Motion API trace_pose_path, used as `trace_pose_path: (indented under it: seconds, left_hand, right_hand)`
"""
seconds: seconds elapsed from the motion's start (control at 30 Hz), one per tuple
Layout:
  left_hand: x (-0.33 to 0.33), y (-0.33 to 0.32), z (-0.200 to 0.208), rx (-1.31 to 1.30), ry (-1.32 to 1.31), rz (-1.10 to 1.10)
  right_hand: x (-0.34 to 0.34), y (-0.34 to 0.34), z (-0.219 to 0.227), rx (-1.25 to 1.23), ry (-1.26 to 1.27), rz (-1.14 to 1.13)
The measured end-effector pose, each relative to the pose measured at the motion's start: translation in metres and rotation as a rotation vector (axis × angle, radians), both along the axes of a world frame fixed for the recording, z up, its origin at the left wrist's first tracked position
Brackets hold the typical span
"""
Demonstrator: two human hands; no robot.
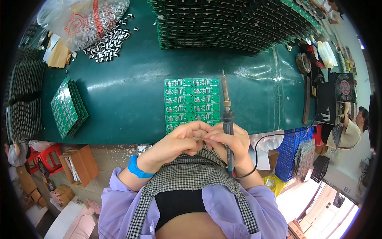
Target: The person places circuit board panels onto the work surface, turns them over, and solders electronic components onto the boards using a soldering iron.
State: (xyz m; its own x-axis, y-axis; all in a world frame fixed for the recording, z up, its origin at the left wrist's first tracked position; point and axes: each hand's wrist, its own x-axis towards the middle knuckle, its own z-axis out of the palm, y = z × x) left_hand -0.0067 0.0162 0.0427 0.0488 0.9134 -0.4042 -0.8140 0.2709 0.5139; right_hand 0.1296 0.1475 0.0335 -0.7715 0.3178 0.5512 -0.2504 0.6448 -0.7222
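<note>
green circuit boards (192, 104), blue wristband (136, 167)

The hands (207, 139) are hiding the near edge of the green circuit panel (191, 101); whatever the fingertips (201, 137) are pinching is staying too small to tell.

The person wears a lilac shirt (119, 199) with rolled sleeves, a black-and-white checked apron (191, 175), and a blue wristband (135, 167).

1. I see bright, even light from overhead; the green bench (127, 91) shows soft white glare streaks.
2. Daylight at the lower right washes the floor (338, 215) out.
3. Shadows are soft and short.
4. Fisheye bends the edges; the corners go black.
5. The centre is sharp; the rim blurs slightly.
</note>
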Motion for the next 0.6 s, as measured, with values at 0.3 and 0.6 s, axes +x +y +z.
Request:
trace_pose_path:
  seconds: [0.3, 0.6]
  left_hand:
    - [-0.013, -0.046, 0.018, -0.076, 1.193, 0.032]
    - [-0.052, 0.009, 0.017, -0.149, 2.044, 0.548]
  right_hand:
    - [0.027, 0.016, 0.018, 0.069, -0.275, 0.061]
    - [0.038, 0.030, -0.004, -0.467, -0.104, -0.396]
